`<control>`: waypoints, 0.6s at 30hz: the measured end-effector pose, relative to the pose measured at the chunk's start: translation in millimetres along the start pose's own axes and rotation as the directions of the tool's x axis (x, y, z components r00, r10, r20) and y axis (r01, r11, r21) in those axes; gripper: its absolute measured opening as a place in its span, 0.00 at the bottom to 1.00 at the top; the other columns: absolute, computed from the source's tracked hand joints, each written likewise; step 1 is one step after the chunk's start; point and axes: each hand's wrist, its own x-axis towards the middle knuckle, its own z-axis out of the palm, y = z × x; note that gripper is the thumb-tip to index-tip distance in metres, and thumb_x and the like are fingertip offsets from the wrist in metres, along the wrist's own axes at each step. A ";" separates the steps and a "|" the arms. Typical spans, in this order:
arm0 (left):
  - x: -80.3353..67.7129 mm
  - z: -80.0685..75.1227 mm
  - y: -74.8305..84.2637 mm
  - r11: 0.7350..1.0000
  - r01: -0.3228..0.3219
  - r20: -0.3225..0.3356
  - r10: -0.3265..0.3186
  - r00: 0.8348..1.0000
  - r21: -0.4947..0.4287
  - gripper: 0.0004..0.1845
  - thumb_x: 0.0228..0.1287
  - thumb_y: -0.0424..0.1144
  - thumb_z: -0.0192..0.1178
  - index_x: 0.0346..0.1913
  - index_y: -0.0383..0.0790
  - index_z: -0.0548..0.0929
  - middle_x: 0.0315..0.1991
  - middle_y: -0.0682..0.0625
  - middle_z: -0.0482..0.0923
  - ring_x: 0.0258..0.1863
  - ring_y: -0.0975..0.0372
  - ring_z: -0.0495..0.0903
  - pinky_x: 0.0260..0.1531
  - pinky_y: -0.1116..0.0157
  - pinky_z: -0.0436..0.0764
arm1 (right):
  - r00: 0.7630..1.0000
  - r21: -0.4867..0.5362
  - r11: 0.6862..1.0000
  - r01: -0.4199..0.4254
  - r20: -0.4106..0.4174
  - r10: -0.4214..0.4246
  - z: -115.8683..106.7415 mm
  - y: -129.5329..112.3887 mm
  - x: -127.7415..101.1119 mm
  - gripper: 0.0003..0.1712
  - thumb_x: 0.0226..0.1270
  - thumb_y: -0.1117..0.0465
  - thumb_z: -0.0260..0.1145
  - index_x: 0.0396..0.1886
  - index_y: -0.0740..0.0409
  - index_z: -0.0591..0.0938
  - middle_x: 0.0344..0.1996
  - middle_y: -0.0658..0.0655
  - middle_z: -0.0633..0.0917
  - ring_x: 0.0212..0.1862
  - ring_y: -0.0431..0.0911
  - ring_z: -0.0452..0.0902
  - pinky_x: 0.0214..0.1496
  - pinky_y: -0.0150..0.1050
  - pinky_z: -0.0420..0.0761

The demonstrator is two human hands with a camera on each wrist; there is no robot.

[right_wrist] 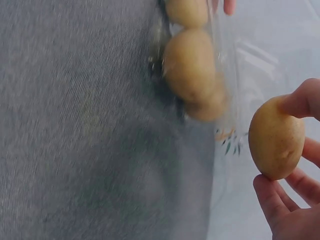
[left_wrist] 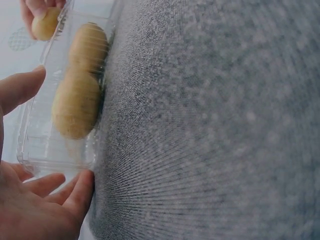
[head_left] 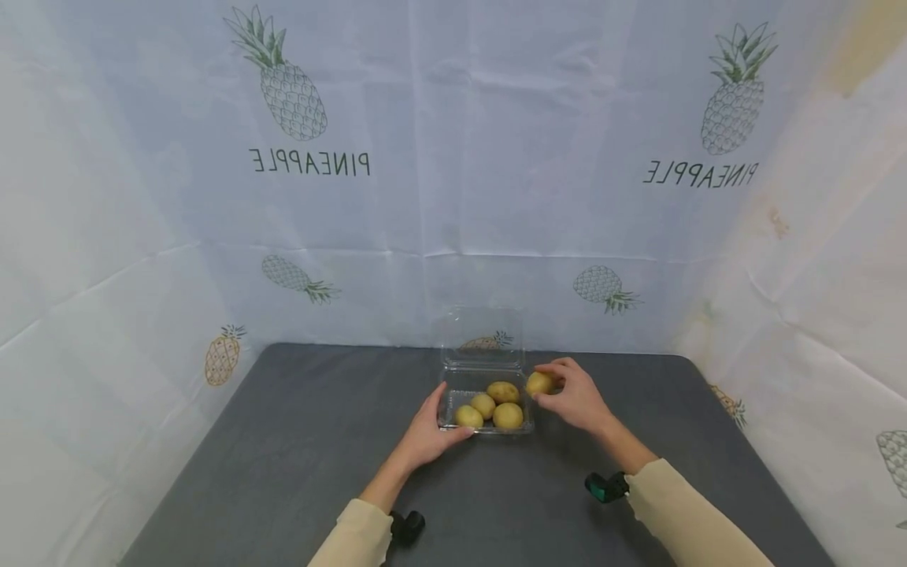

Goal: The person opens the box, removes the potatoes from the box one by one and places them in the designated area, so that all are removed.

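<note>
"How far along?"
"Four potatoes [head_left: 507, 416] lie in the open box [head_left: 454, 398]; the right hand [head_left: 577, 400] pinches a fifth potato [head_left: 539, 383] at two o'clock, apparently outside the rim."
"Left hand [head_left: 423, 438]?"
"Spread wide, touching the box at eight o'clock."

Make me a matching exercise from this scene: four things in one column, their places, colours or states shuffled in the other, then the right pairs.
Column one
1. Left hand
2. Right hand
3. Clear lid
4. Tabletop

Column two
A. Standing open at the back of the plastic container
B. Dark grey, underneath everything
C. Touching the container's left side
D. Holding a potato near the container's right side

Right pairs: 1-C, 2-D, 3-A, 4-B
</note>
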 end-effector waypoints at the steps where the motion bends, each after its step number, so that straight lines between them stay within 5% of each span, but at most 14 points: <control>1: 0.1 -0.4 0.4 1.000 0.000 -0.001 0.000 1.000 0.001 0.55 0.61 0.54 0.72 0.81 0.39 0.52 0.78 0.34 0.55 0.74 0.38 0.60 0.65 0.37 0.67 | 1.000 -0.004 1.000 -0.008 -0.007 0.008 -1.3 3.3 0.9 0.27 0.63 0.59 0.75 0.60 0.64 0.82 0.54 0.62 0.76 0.50 0.57 0.79 0.52 0.53 0.82; 18: -0.7 0.2 -2.2 1.000 -0.006 0.007 0.006 1.000 -0.006 0.55 0.61 0.55 0.72 0.81 0.39 0.52 0.78 0.34 0.54 0.74 0.39 0.60 0.65 0.37 0.68 | 0.991 -0.066 0.989 -0.131 -0.018 0.130 3.1 42.1 6.1 0.28 0.62 0.59 0.74 0.60 0.68 0.82 0.55 0.68 0.76 0.51 0.59 0.78 0.51 0.55 0.81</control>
